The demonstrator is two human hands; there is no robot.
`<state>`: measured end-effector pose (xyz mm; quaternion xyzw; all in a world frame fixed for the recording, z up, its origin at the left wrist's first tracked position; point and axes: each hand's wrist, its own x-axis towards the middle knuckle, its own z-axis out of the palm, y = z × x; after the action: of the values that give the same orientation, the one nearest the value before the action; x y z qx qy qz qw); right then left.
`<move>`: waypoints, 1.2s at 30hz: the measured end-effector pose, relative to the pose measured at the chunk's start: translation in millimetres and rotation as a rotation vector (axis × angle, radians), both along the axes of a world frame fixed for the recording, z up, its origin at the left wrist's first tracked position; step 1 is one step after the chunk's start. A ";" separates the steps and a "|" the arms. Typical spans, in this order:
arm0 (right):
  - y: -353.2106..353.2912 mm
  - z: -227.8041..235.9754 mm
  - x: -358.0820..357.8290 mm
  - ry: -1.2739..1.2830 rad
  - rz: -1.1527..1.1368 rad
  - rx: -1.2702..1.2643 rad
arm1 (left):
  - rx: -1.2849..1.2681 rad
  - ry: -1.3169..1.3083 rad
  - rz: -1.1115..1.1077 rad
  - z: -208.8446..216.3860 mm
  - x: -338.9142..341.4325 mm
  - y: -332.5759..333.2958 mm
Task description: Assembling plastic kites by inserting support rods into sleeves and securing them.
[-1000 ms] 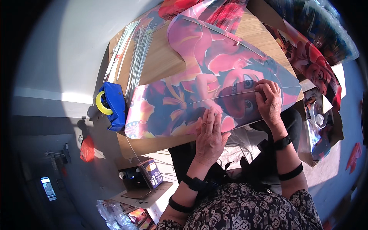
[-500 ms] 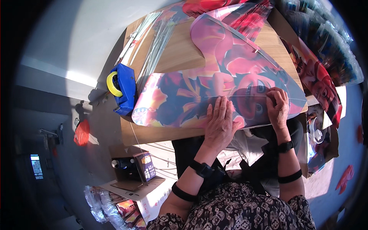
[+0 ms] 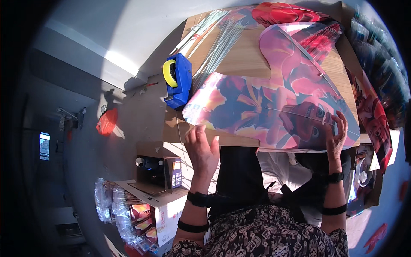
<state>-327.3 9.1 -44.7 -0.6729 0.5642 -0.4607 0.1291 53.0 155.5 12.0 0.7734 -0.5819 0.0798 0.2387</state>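
Observation:
A glossy printed sheet with pink and dark cartoon figures lies across the table, one wing-shaped part reaching to the back. On its front part rests a thin rod, slanting down to the right. My right hand is at the sheet's right side with curled fingers pinching near the rod's right part; the exact contact is hard to see. My left hand holds nothing. Its fingers are apart, over the table's front edge below the sheet's left end. Nearby stands a blue tape dispenser with a yellow roll.
Bundles of thin pale rods lie at the back left of the wooden table. More red printed sheets lie at the far edge. Plastic-wrapped packs are piled at right. An open box stands below the table's left front.
My left hand has left the rod and sheet and moved left toward the tape dispenser. My right hand stays by the rod. The whole view has shifted, so the table sits farther right.

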 end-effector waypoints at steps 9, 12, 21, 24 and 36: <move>19.5 66.2 131.6 0.274 0.372 -0.187 | 0.086 0.606 0.289 -58.3 96.7 57.9; 33.4 56.6 164.8 0.236 0.523 -0.121 | -0.005 0.739 0.295 -65.1 92.9 59.2; 57.2 34.5 169.0 0.249 0.494 -0.059 | -0.230 1.245 0.301 -42.0 76.5 84.5; 53.1 36.6 147.1 0.260 0.348 -0.087 | -0.286 1.292 0.335 -36.1 69.8 79.7; 21.7 6.1 10.5 0.170 0.037 0.098 | 0.015 0.331 0.076 -46.3 112.0 56.2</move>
<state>-316.8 30.7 -38.6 -0.7126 0.5826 -0.3713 0.1218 165.0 211.7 -34.3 0.7991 -0.5056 -0.0442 0.3222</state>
